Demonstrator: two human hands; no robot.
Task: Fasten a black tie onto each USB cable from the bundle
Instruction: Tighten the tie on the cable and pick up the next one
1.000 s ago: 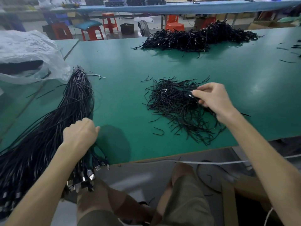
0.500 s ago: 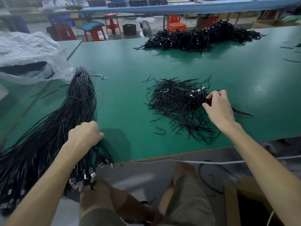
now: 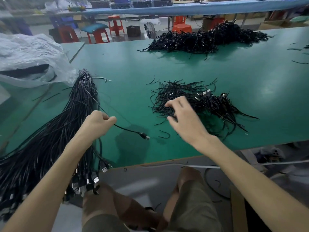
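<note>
left hand (image 3: 98,121) grips one usb cable (image 3: 128,130) by the 9 o'clock bundle (image 3: 50,123); right hand (image 3: 182,118), spread and empty, next must pinch one from the black ties (image 3: 177,92) at 1 o'clock.

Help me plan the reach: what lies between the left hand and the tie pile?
Head view: mostly bare green table; the cable pinched by the left hand trails over it, and a stray tie lies just short of the tie pile.

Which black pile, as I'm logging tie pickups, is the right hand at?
The near pile of loose ties, under the right hand; the far heap and the cable bundle lie apart.
</note>
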